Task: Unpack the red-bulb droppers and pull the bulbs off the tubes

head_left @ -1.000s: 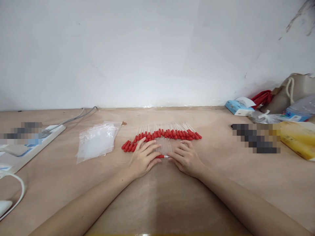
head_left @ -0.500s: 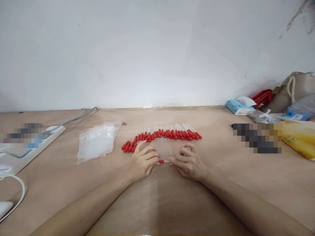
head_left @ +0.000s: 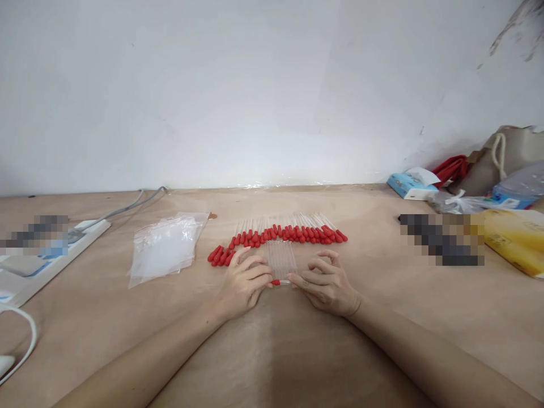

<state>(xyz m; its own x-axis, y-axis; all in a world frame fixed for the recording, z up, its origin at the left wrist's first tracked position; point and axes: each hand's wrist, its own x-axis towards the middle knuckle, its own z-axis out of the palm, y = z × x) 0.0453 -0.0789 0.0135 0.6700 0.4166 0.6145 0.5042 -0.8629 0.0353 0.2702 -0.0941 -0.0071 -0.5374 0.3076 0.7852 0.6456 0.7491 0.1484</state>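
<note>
My left hand (head_left: 245, 286) pinches a red rubber bulb (head_left: 275, 282) just above the table. From the other side my right hand (head_left: 329, 288) grips a clear glass tube (head_left: 285, 282), its end meeting the bulb's open end. Together they lie level, side to side, like a dropper; how deep the tube sits inside cannot be seen. Just beyond my hands is a flat row of bare glass tubes (head_left: 281, 258). Behind that lie many droppers (head_left: 293, 233), red bulbs towards me. Several red bulbs (head_left: 217, 256) rest beside my left hand, one partly hidden by it.
Clear zip bags (head_left: 164, 252) lie to the left, with a white power strip (head_left: 87, 229) and its cables beyond. At right are a blue tissue pack (head_left: 412, 186), a blurred dark object (head_left: 442, 241), a yellow package (head_left: 516, 241) and a plastic bottle (head_left: 522, 184). A wall stands behind.
Both hands keep the bulb and tube together in nearly the same place. Slightly more of the glass tube shows between the fingers, and the view has shifted a little.
</note>
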